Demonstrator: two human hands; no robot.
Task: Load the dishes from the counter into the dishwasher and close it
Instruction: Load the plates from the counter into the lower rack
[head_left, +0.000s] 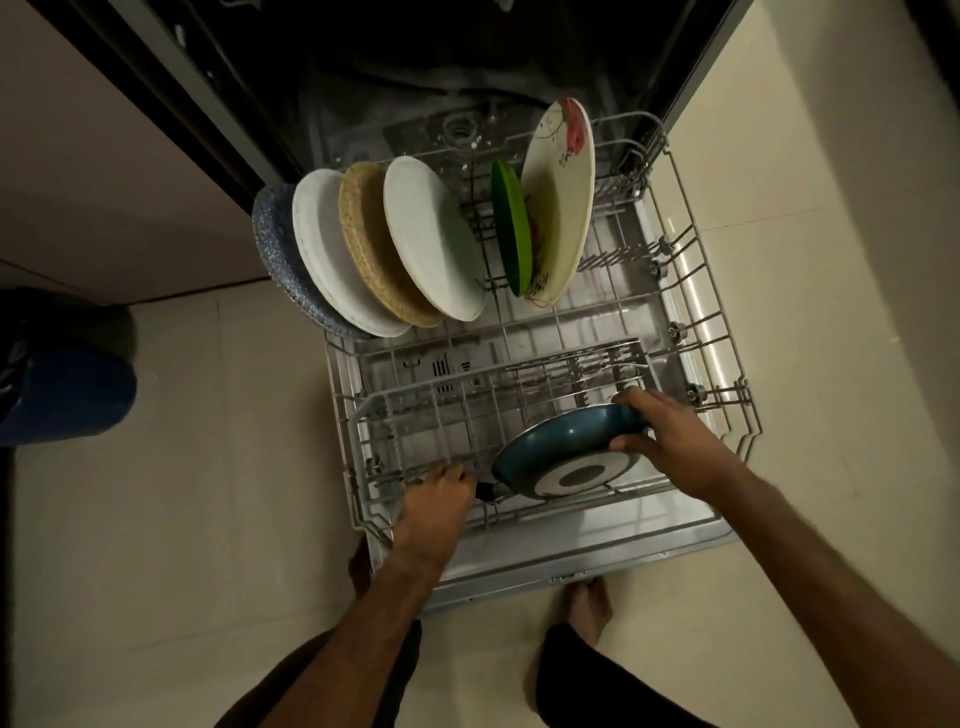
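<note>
The dishwasher's lower rack (696, 291) is pulled out over the open door (597, 551). A teal frying pan (561, 441) lies tilted on its side at the rack's front, its pale base facing me. My right hand (670, 436) grips the pan's rim at the right. My left hand (436, 504) holds the pan's black handle (485, 491) at the rack's front left. Several plates stand upright at the back: a blue speckled plate (272, 249), white plates (322, 249), a woven tan one (363, 234), a green plate (509, 228) and a floral plate (563, 192).
The dark dishwasher tub (441, 78) opens beyond the rack. A blue bin with a black bag (62, 384) stands on the floor at the left. My bare feet (587, 603) are on pale tiles just before the door. A beige cabinet (104, 182) is at the left.
</note>
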